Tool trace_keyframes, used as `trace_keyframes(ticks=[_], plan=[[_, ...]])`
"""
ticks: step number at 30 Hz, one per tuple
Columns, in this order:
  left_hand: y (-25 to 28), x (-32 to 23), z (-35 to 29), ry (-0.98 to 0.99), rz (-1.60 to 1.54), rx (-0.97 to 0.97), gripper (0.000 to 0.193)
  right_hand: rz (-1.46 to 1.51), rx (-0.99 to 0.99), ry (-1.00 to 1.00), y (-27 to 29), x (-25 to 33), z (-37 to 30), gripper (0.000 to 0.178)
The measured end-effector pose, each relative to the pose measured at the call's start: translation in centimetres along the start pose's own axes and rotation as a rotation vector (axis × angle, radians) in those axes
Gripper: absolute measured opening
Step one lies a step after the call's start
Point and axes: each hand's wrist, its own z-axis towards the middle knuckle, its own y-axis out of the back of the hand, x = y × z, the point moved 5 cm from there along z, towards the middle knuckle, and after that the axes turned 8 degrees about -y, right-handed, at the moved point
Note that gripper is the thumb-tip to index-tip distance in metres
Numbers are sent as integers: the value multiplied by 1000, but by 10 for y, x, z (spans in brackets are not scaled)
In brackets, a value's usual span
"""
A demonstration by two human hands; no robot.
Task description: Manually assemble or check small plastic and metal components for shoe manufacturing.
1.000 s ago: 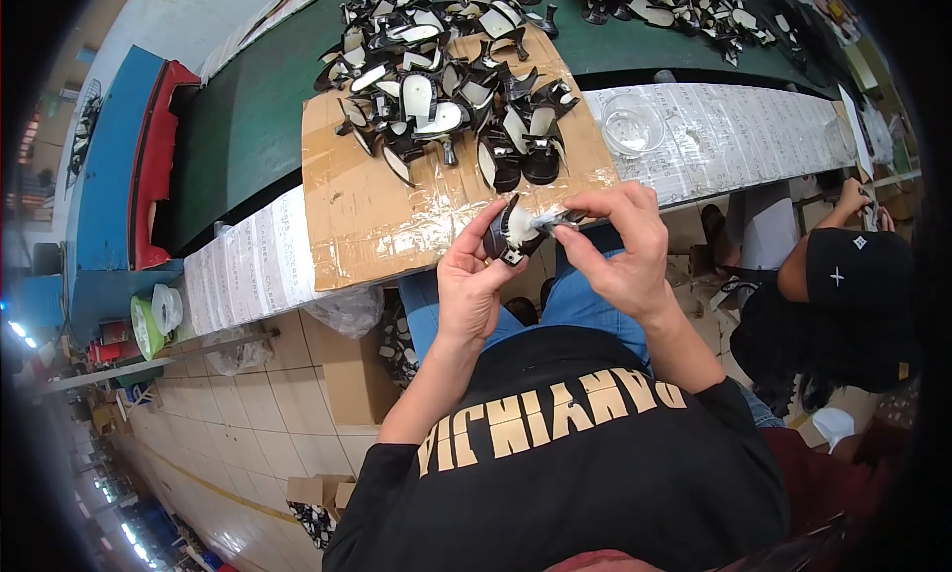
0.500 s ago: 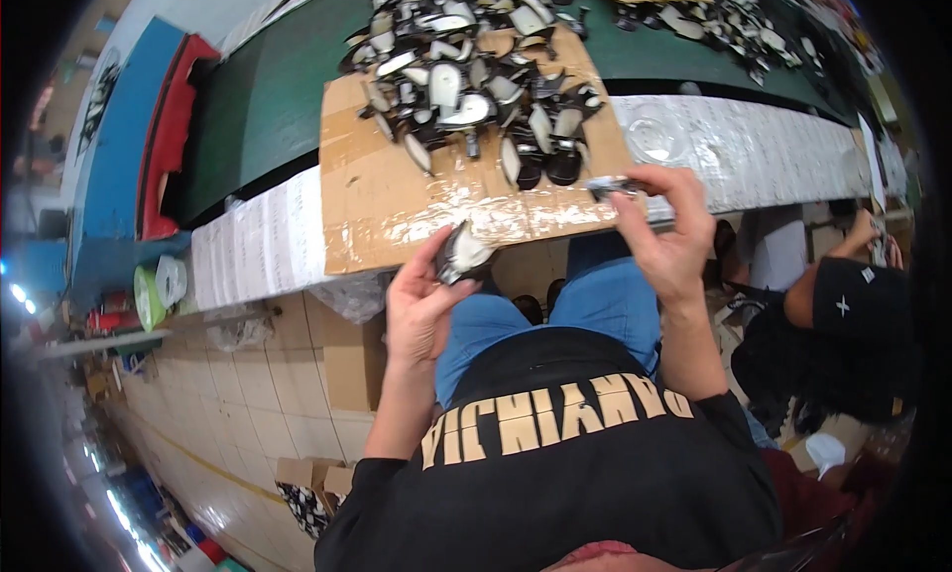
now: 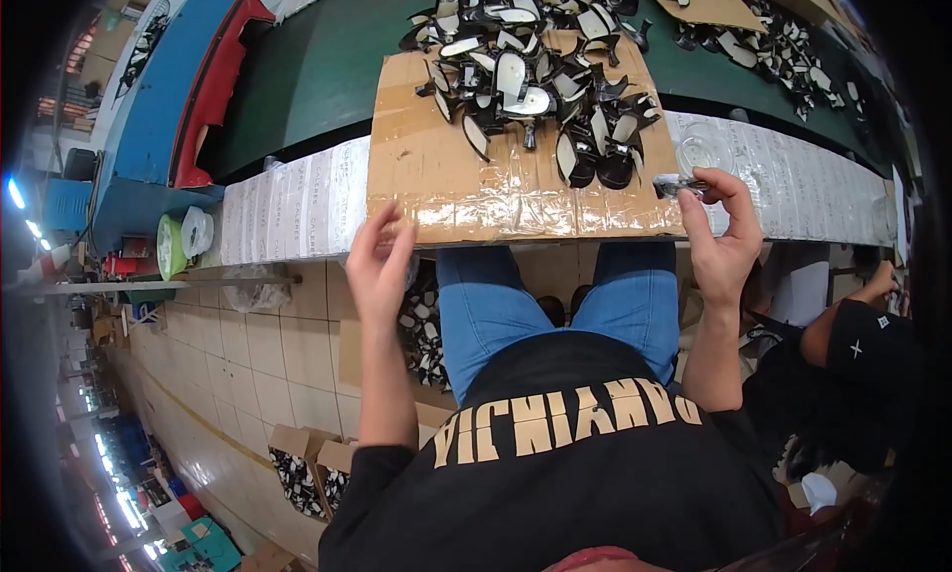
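My left hand (image 3: 379, 265) is at the near left corner of a cardboard sheet (image 3: 476, 200). Its fingers are loosely apart and nothing shows in them. Over the sheet's near right corner, my right hand (image 3: 722, 225) pinches a small dark, shiny metallic tool (image 3: 677, 185) between thumb and fingers; its exact kind is unclear. Ahead of both hands lies a heap of small black shoe-shaped pieces with white insides (image 3: 511, 76). Several of them sit apart at the heap's near right side, close to the tool.
Below the table edge, a box of similar pieces (image 3: 424, 339) stands beside my left leg. Open cartons (image 3: 293, 473) are on the tiled floor at lower left. A clear round dish (image 3: 706, 148) rests right of the sheet. Another person (image 3: 843, 374) sits at my right.
The black-and-white piece in my left hand is gone from it, and that hand has moved left with its fingers opened. My right hand still holds the tool. The view has shifted.
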Motion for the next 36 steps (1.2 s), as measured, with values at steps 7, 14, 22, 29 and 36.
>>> trace_keyframes(ticks=[7,14,22,29,36], plan=[[-107,27,115,160,85,100,44,10,0,6,9,21,-17,27],[-99,41,99,286,-179,267,44,27,22,-71,11,5,-29,28],[-86,25,23,500,-995,160,51,224,132,-6,-34,15,-27,29],[-107,-18,-15,447,-1363,392,79,412,128,-78,-44,24,-27,29],[-120,-35,-14,475,-1236,464,58,389,117,-68,-33,27,-26,29]])
